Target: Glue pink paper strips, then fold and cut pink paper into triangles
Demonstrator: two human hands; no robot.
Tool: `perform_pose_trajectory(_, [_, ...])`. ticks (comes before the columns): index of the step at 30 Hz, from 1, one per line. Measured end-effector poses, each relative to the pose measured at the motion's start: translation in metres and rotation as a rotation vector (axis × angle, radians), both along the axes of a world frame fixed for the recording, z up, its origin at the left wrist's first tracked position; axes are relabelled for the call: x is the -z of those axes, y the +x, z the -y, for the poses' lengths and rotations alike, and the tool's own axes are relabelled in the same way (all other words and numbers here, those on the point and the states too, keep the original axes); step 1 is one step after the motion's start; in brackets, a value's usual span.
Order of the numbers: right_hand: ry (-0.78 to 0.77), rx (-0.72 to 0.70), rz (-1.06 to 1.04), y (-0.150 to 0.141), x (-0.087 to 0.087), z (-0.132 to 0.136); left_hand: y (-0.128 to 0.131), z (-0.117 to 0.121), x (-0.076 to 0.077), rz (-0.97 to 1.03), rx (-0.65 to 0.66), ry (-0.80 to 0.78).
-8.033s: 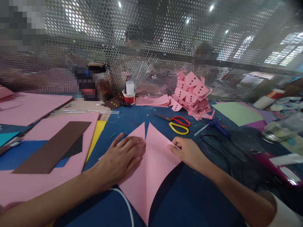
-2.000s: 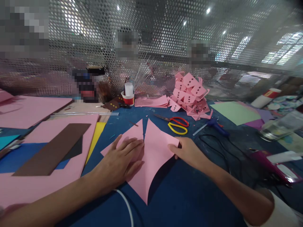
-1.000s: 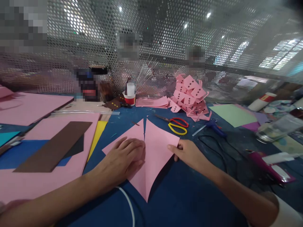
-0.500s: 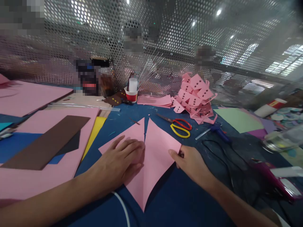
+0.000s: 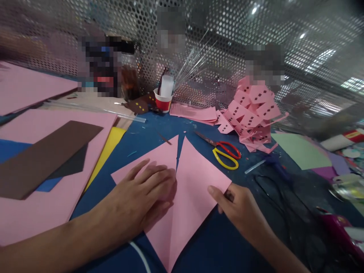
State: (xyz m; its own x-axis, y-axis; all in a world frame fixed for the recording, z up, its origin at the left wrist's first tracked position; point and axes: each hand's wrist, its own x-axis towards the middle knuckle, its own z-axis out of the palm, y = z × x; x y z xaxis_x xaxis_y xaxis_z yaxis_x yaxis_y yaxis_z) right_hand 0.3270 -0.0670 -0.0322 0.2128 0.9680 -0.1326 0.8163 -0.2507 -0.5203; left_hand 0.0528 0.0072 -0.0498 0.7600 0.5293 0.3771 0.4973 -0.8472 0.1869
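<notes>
A pink paper sheet point(image 5: 196, 182) lies in a diamond shape on the blue tabletop, with a slit at its far corner and a crease running down its middle. My left hand point(image 5: 150, 189) rests spread over its left half, fingers extended towards the slit. At the right corner, my right hand point(image 5: 234, 199) pinches the sheet between thumb and fingers, lifting that side a little. Beyond the sheet lie scissors point(image 5: 218, 149) with one red and one yellow handle, apart from both hands.
Behind stands a heap of cut pink pieces point(image 5: 253, 113) beside a red-and-white cup point(image 5: 164, 100). At left, a brown strip point(image 5: 51, 159) lies on large pink sheets point(image 5: 25, 223). A blue glue gun point(image 5: 274, 167) and its cable lie at right, near a green sheet point(image 5: 301, 149).
The view has shifted closer and tilted slightly. Both hands keep their places on the pink sheet, and its right side looks somewhat flatter.
</notes>
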Motion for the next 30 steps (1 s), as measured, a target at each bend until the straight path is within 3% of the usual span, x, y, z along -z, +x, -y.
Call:
perform_pose_trajectory(18, [-0.079,0.006,0.051,-0.0004,-0.0034,-0.0001,-0.0043,-0.0039,-0.0006,-0.061,0.045,0.04])
perform_pose_trajectory(30, [-0.084,0.015,0.059,-0.0025,-0.005,-0.0019,-0.0023,-0.0007,-0.0016,0.009,0.044,0.025])
